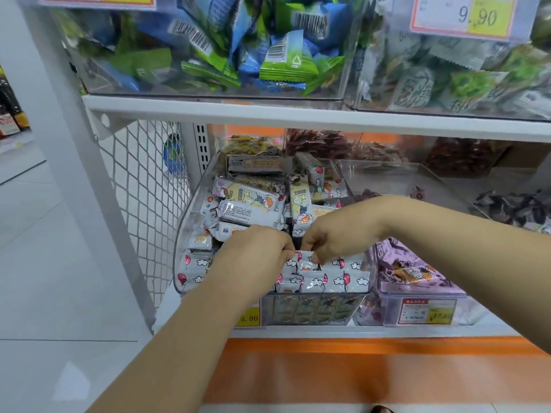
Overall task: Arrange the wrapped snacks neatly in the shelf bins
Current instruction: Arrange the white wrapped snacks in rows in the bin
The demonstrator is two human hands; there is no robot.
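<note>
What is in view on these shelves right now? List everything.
clear bin: one, transparent, lower shelf, front left
cloud-print snacks: many, white with red, filling that bin
held snack: one, white, above the bin's front row
purple snacks: several, purple, next bin on the right
blue-green packets: many, upper shelf, left bin
grey-green packets: many, upper shelf, right bin
price tags: several, yellow and red, bin fronts
mesh panel: one, white, left of the shelf
left hand: pinches held snack
right hand: pinches held snack
</note>
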